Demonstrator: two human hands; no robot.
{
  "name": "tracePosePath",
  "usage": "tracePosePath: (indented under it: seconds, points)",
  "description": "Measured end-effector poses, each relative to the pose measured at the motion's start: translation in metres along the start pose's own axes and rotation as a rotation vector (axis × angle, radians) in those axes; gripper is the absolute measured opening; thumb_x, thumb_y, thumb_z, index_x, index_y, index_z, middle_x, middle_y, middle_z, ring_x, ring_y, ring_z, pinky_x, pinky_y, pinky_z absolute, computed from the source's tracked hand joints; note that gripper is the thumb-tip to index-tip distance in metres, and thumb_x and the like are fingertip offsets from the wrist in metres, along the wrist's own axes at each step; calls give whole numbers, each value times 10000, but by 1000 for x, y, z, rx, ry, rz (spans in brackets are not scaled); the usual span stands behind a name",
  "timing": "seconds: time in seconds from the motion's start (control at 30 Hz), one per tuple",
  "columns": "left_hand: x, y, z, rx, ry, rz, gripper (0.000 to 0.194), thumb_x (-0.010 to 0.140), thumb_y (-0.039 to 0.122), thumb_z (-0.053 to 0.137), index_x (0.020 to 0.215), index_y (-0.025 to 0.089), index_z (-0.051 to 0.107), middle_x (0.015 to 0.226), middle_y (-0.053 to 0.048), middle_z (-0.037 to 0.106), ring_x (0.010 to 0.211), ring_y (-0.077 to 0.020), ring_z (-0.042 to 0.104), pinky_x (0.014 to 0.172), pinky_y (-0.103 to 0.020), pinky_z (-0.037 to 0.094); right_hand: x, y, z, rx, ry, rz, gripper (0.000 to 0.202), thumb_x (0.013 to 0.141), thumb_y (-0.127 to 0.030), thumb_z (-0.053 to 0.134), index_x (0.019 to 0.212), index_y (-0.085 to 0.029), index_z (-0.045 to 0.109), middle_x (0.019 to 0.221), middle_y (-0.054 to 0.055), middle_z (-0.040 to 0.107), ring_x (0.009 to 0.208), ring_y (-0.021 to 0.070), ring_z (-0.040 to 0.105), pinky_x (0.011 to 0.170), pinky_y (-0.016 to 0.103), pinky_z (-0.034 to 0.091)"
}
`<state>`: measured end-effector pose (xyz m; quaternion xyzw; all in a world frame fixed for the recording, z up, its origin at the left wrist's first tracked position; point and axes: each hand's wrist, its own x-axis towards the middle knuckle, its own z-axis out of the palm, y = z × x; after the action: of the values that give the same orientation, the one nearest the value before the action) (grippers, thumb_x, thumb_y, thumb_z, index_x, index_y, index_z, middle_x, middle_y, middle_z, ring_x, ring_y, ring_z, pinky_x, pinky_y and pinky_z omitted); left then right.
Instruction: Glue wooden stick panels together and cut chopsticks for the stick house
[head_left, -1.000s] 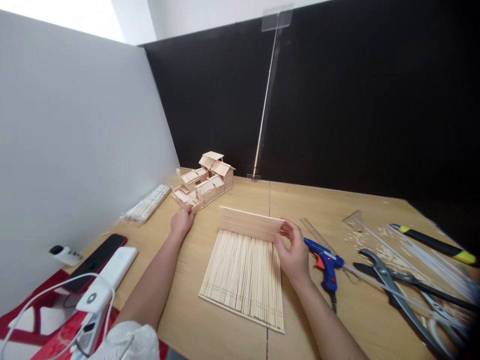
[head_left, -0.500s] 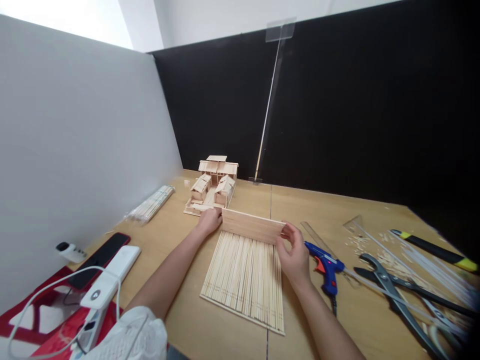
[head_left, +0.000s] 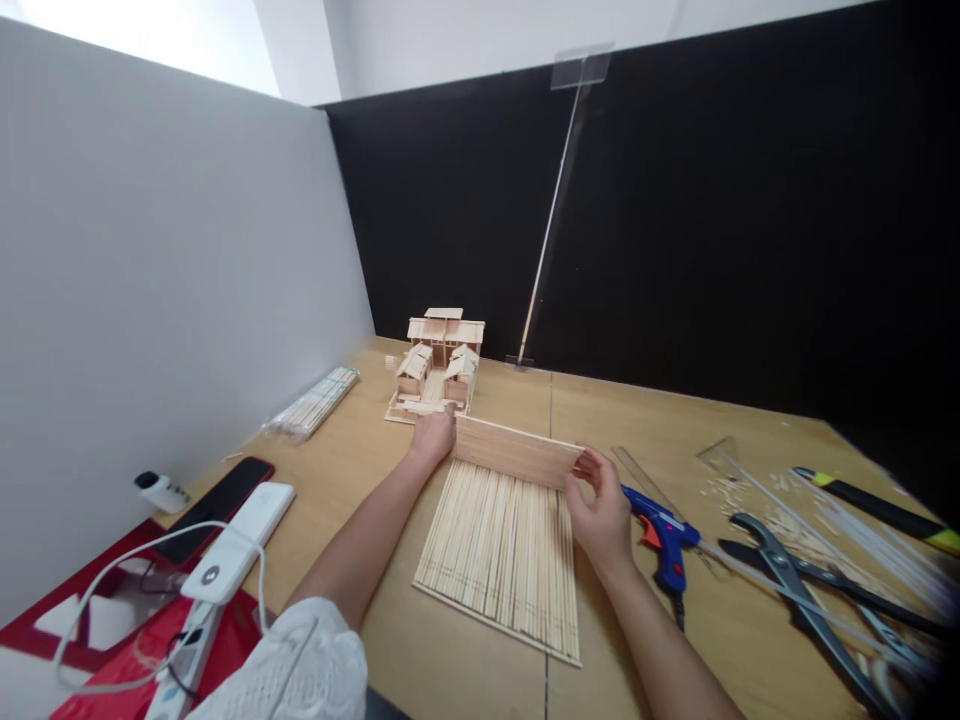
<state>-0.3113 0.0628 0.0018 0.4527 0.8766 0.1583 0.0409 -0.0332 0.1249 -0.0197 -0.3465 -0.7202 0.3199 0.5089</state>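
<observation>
A flat panel of thin wooden sticks (head_left: 499, 560) lies on the table in front of me. Along its far edge stands a narrow upright wall of wooden sticks (head_left: 517, 452). My left hand (head_left: 435, 436) grips the left end of that wall, its fingertips partly hidden. At the opposite end my right hand (head_left: 602, 508) holds the wall between thumb and fingers. Beyond my left hand sits a small model house (head_left: 439, 365) built of the same pale sticks. Just right of my right hand rests a blue glue gun (head_left: 664, 535).
To the right lie pruning shears (head_left: 787, 580), a cutter knife (head_left: 877, 505), a set square (head_left: 716, 455), glue sticks and scattered stick offcuts (head_left: 795, 525). On the left are a bagged bundle of sticks (head_left: 315, 400), a phone (head_left: 217, 508) and a white power strip (head_left: 240, 540) with a cable.
The view has shifted slightly, so everything appears a little to the right. Both hands keep hold of the upright wall, which stays at the panel's far edge.
</observation>
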Motion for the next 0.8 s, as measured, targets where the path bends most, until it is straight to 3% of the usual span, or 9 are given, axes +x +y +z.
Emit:
tracePosePath:
  seconds: [0.13, 0.27, 0.47, 0.6, 0.8]
  points:
    - [-10, -22, -8, 57, 23, 35, 524, 926, 329, 483, 1438, 228, 441, 999, -170, 714, 1004, -323, 660, 869, -403, 452, 0, 5, 1, -2, 6, -1, 447, 833, -292, 607, 1255, -173, 523, 1128, 144, 657, 981, 260, 653, 910, 479, 528]
    - [-19, -60, -23, 94, 77, 39, 530, 967, 356, 408, 1490, 288, 360, 1012, -121, 720, 958, -277, 671, 858, -362, 456, 0, 10, 1, 4, 9, -25, 456, 824, -288, 622, 1254, -170, 525, 1133, 146, 653, 991, 263, 652, 911, 479, 525]
    - [-18, -115, -43, -12, 182, -69, 397, 948, 358, 476, 1316, 240, 567, 1138, -119, 678, 1059, -254, 633, 914, -335, 457, 0, 16, 1, -5, 12, -11, 471, 812, -298, 643, 1253, -177, 527, 1135, 147, 651, 984, 266, 653, 924, 496, 515]
    - [-7, -137, -36, -189, 238, -104, 521, 838, 300, 663, 1335, 195, 546, 1259, -133, 620, 1182, -247, 568, 998, -322, 429, 0, 16, 1, 23, 14, -13, 470, 807, -300, 651, 1243, -174, 525, 1141, 154, 648, 979, 265, 654, 927, 504, 512]
    - [13, -137, -12, -379, 229, -149, 638, 754, 191, 740, 1350, 141, 515, 1071, -80, 704, 915, -179, 660, 865, -280, 504, 0, 14, 1, 42, 9, 6, 474, 809, -294, 655, 1251, -185, 521, 1150, 149, 644, 1011, 266, 647, 950, 505, 501]
